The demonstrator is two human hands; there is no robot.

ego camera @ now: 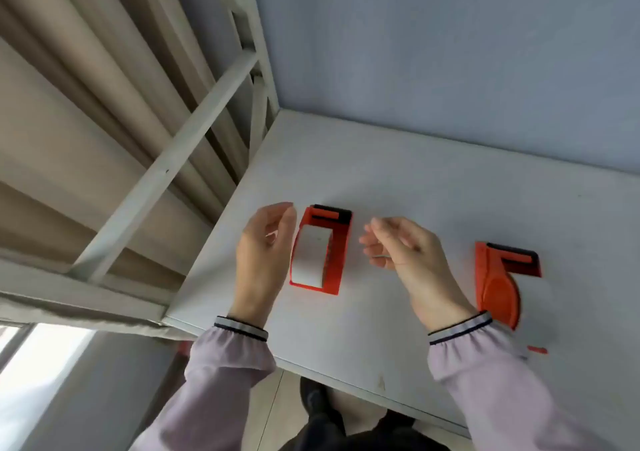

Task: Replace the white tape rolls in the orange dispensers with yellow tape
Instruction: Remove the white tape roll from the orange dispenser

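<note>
An orange dispenser [336,253] lies on the white table [415,187] with a white tape roll [310,257] inside it. My left hand [263,253] hovers just left of it, fingers curved and apart, holding nothing. Just right of this dispenser, my right hand [405,253] is loosely open above the table. A second orange dispenser [498,284] lies further right on its side; I see no roll in it. No yellow tape is in view.
A small orange piece [537,349] lies near the table's front edge at the right. A white metal frame [180,152] and beige curtain stand left of the table. A blue-grey wall rises behind it.
</note>
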